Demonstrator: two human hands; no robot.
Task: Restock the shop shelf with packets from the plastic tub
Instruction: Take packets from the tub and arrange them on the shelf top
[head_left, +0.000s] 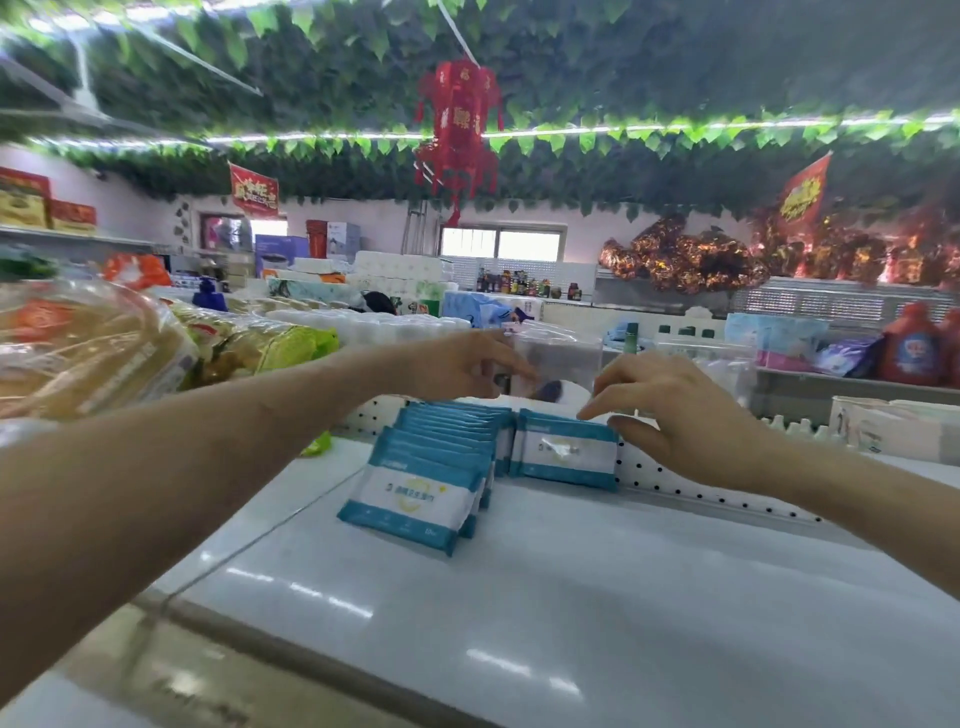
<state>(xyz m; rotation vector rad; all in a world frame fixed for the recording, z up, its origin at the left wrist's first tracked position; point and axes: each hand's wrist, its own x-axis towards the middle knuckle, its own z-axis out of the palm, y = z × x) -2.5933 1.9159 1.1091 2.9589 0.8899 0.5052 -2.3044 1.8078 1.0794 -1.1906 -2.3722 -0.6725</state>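
Looking along a bare white shelf in a shop, with both forearms stretched out over it from the near edge. Midway along stands a row of packets, teal and white, each leaning on the one behind, the front one facing the viewer. Just beside the far end of the row, to its right, one upright packet stands against the perforated back panel. The right hand pinches this packet's top edge between curled fingers and thumb. The left hand hovers above the back of the row, its fingers loosely extended and seemingly holding nothing. The step looks like starting a second row: it would go best if the packet were seated square against the panel, flush with its neighbours, label forward, with the left hand steadying the leaning row so it does not slide. Clear bags and other stock lie beyond. The plastic tub is out of view.
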